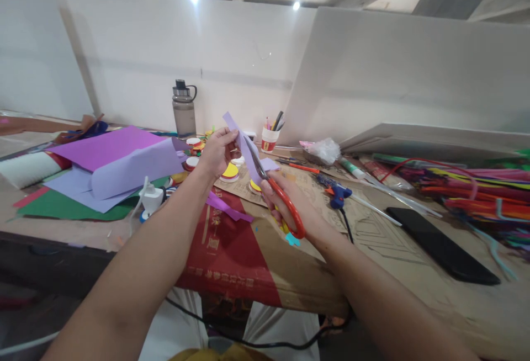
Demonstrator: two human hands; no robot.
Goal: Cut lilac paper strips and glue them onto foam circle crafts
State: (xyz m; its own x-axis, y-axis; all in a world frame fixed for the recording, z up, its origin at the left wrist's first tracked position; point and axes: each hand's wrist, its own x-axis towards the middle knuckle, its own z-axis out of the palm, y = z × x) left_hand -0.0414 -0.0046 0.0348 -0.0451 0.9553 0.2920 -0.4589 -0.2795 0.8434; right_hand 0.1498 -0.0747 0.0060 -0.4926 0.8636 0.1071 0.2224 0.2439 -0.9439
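A strip of light purple paper (245,148) is pinched between the thumb and fingers of my left hand (219,151), its upper end sticking out above the fingertips. My right hand (285,198) grips the red handles of a pair of scissors (292,206). The blades lie along the paper strip and point up and to the left. Below my hands, a bright purple paper strip (229,206) rests on red-printed cardboard (232,250). A small light-blue paper piece (293,239) lies under my right hand. Round yellow-topped pieces (230,171) stand behind, partly hidden.
Purple sheets (120,146) and a green sheet (78,205) lie at left, beside a white plug (152,197). A water bottle (183,112) and a pen cup (270,139) stand behind. At right are a blue glue gun (339,195), a black phone (443,245) and colourful pipe cleaners (484,184).
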